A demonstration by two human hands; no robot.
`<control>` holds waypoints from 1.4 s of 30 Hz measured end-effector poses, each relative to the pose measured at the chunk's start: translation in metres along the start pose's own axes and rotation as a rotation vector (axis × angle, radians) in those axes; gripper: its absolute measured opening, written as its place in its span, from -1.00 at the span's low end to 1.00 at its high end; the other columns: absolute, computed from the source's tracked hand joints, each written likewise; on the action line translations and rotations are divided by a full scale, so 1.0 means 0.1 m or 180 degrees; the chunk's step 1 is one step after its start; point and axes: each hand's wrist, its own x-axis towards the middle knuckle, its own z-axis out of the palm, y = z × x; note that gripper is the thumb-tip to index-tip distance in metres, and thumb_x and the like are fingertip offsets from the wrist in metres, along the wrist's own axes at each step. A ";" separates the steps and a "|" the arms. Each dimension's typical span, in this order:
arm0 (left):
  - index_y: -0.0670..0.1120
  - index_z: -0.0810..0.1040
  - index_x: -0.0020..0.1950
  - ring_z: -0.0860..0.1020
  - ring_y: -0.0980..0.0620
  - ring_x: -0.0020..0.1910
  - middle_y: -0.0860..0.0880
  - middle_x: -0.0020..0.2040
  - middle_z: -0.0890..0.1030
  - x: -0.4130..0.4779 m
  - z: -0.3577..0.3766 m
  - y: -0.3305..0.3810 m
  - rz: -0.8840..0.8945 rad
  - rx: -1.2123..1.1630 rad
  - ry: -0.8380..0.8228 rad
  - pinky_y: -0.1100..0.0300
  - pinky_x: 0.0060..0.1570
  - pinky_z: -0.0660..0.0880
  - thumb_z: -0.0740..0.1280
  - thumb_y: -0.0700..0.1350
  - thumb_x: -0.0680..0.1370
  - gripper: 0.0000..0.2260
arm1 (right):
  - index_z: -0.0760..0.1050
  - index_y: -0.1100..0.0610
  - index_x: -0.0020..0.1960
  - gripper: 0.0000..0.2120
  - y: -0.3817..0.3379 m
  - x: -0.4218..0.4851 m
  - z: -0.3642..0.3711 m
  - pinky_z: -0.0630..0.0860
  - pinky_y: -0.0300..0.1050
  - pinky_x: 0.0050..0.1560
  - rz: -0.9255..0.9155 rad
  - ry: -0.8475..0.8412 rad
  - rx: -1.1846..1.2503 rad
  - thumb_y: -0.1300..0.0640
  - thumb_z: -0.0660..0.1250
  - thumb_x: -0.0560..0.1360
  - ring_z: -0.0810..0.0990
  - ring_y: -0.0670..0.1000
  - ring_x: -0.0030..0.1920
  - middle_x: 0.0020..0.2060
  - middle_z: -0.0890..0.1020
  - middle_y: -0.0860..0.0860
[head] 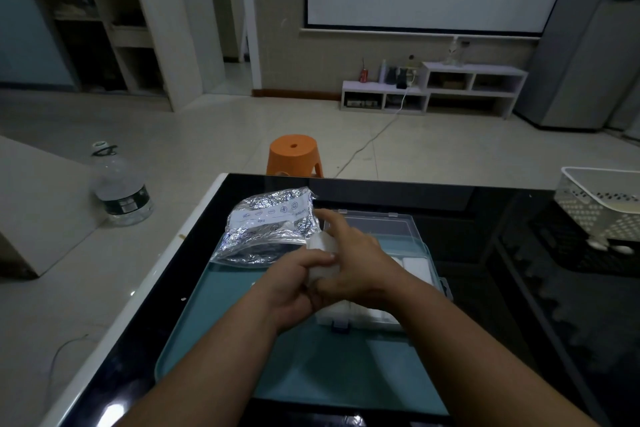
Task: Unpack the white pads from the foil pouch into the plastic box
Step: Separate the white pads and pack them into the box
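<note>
White, crumpled pads (323, 255) are gripped by both our left hand (291, 288) and right hand (353, 253), above the clear plastic box (374, 224), beside the crinkled foil pouch (265, 225).

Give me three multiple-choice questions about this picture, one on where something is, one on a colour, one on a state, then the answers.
1. The foil pouch lies: A) in a cupboard; B) at the far left corner of the teal tray, beside the plastic box; C) on a chair.
2. The stool is: A) orange; B) blue; C) white.
3. The plastic box is: A) latched shut; B) upside down; C) open, with white pads inside.
Answers: 1 B, the pouch rests by the box's left end. 2 A, its seat and legs are orange. 3 C, the clear lid is folded back and pads show inside.
</note>
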 end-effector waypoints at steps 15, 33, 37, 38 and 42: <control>-0.17 0.53 0.17 0.65 0.00 -0.32 -0.12 -0.22 0.66 -0.02 0.01 0.01 0.0164 0.0301 0.0120 0.23 -0.42 0.55 0.16 -0.42 0.45 -0.64 | -0.04 -0.25 0.53 0.08 0.00 0.02 0.01 0.24 0.05 0.38 -0.0114 -0.0083 -0.0042 0.04 0.59 0.26 0.28 0.13 0.39 0.39 0.37 0.02; -0.13 0.50 0.12 0.51 0.00 -0.39 -0.11 -0.28 0.57 0.08 -0.10 0.00 0.0059 0.0246 0.0351 0.23 -0.40 0.39 0.11 -0.43 0.40 -0.60 | 0.06 -0.36 0.43 -0.11 0.10 0.06 0.08 0.38 0.18 0.35 -0.0207 -0.0064 0.0761 0.07 0.43 0.27 0.40 0.07 0.35 0.33 0.45 -0.06; -0.09 0.51 0.15 0.34 0.06 -0.49 -0.05 -0.36 0.45 0.08 -0.10 0.01 -0.0044 0.0266 0.0440 0.32 -0.52 0.24 0.29 -0.28 0.29 -0.57 | 0.21 -0.21 0.40 -0.38 0.14 0.05 0.03 0.40 0.07 0.31 -0.0050 0.0403 0.0694 0.02 0.40 0.44 0.44 -0.07 0.26 0.29 0.48 -0.16; -0.08 0.52 0.13 0.35 0.06 -0.47 -0.05 -0.35 0.46 0.07 -0.09 0.01 -0.0055 0.0275 0.0439 0.32 -0.52 0.25 0.34 -0.21 0.30 -0.61 | 0.26 -0.19 0.36 -0.46 0.14 0.05 0.01 0.41 0.09 0.31 -0.0018 0.0546 0.0692 0.04 0.37 0.45 0.44 -0.06 0.26 0.24 0.49 -0.18; -0.16 0.55 -0.02 0.50 -0.08 -0.30 -0.14 -0.28 0.55 0.07 -0.07 0.03 -0.0157 0.0036 0.0498 0.11 -0.23 0.50 0.35 0.13 0.48 -0.65 | 0.36 -0.13 0.24 -0.59 0.15 0.06 -0.04 0.46 -0.03 0.20 0.0089 0.0675 0.0886 0.11 0.37 0.45 0.47 -0.08 0.18 0.10 0.51 -0.17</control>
